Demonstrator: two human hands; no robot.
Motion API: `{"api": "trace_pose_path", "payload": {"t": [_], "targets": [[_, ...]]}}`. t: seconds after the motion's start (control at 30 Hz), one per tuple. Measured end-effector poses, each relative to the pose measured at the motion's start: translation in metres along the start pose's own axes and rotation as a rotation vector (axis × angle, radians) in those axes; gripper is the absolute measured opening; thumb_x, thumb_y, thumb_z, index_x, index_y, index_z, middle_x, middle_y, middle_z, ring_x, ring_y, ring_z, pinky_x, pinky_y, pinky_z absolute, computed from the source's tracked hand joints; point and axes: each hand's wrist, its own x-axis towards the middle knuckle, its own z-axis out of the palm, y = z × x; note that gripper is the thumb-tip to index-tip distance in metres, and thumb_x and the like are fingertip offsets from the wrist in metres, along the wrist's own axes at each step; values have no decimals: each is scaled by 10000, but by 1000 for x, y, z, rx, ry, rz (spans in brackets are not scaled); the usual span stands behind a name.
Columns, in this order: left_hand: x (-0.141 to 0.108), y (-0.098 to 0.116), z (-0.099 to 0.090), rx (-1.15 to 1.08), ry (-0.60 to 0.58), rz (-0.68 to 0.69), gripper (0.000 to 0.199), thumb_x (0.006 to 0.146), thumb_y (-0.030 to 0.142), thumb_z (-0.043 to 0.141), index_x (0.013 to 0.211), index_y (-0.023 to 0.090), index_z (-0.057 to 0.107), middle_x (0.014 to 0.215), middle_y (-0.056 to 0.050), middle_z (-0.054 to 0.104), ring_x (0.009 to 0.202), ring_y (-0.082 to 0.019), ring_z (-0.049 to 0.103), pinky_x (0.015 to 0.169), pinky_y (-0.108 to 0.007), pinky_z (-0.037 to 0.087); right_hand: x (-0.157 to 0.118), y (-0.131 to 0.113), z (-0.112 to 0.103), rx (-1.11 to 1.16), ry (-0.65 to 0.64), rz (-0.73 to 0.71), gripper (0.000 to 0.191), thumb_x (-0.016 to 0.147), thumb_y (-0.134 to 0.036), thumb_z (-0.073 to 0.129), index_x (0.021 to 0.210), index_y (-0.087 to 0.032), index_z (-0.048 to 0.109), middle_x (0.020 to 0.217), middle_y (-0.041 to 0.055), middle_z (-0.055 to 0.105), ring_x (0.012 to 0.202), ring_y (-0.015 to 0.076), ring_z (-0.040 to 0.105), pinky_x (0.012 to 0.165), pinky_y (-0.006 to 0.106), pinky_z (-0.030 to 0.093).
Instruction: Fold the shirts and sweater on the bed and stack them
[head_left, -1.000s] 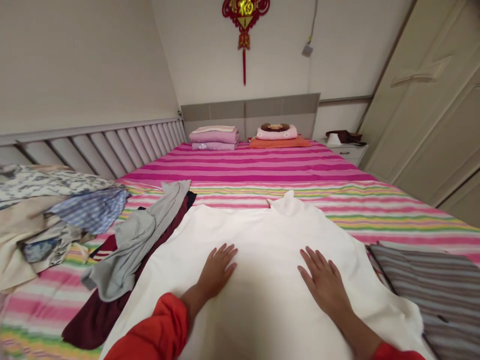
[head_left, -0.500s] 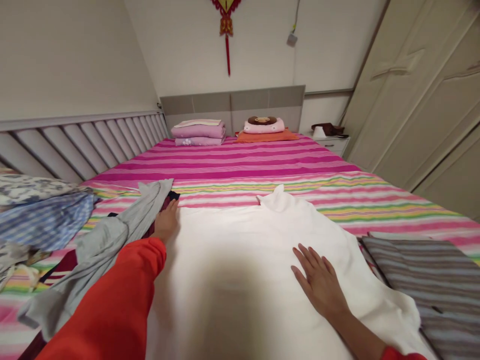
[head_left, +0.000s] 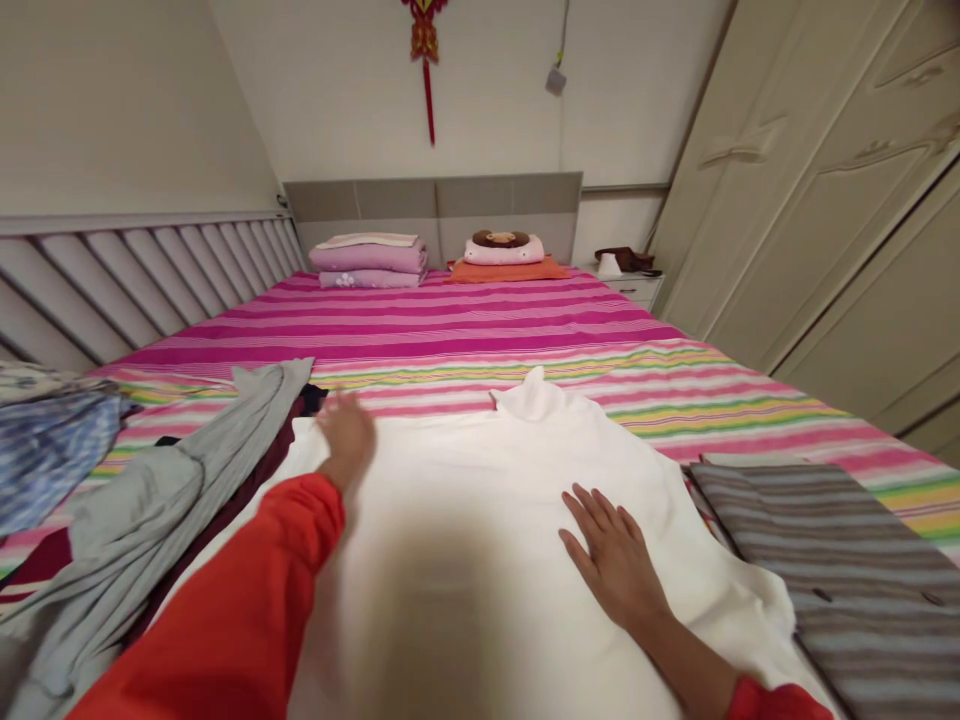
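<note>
A white top (head_left: 450, 470) is spread out on the bed, with a wrinkled raised part on its far edge. My right hand (head_left: 611, 560) lies flat on its right half, fingers spread, holding nothing. Over the far left part of the top is my left hand (head_left: 346, 430), blurred by motion. Its fingers look loosely stretched and nothing shows in them; whether it touches the cloth I cannot tell. Left of the top lie a crumpled grey garment (head_left: 169, 500) and a dark red one (head_left: 259, 465) partly beneath it.
A folded striped grey garment (head_left: 817, 540) lies at right. At far left sits a blue checked cloth (head_left: 56, 445). Folded purple bedding (head_left: 367, 262) and an orange pillow (head_left: 510, 272) rest by the headboard (head_left: 510, 195). A slatted rail (head_left: 172, 270) borders the left; a wardrobe (head_left: 810, 200) stands right.
My left hand has lifted from the left edge and moved right, and the top's left corner now shows beside it. My right hand stays on the cloth. The view has shifted right.
</note>
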Motion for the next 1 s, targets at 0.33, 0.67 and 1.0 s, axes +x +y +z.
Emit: {"api": "trace_pose_path", "payload": {"t": [0.33,0.67,1.0], "targets": [[-47,128,83,-239,-357,815,590,956,578,317,1490,327,338,1567,-21,357,1475,-222,231,1206,-475,112,-2,3,1,-11,7,-9,527,976,-487,317,1448,-291,447,1498,18,469,1398,259,391,1109,474,317],[-55,-101,19,74,10,-217,530,961,284,285,1426,68,422,1548,-227,325,1454,-392,217,1121,-670,162,1,-1,0,-32,55,-12,503,982,-465,322,1407,-262,499,1457,42,522,1366,269,427,1084,471,332],[-158,-82,6,68,-175,-83,513,925,286,369,1385,96,495,1476,-184,464,1410,-302,367,1142,-483,296,5,-5,-4,-21,13,21,500,980,-446,329,1412,-257,495,1468,56,510,1368,276,408,1093,476,300]]}}
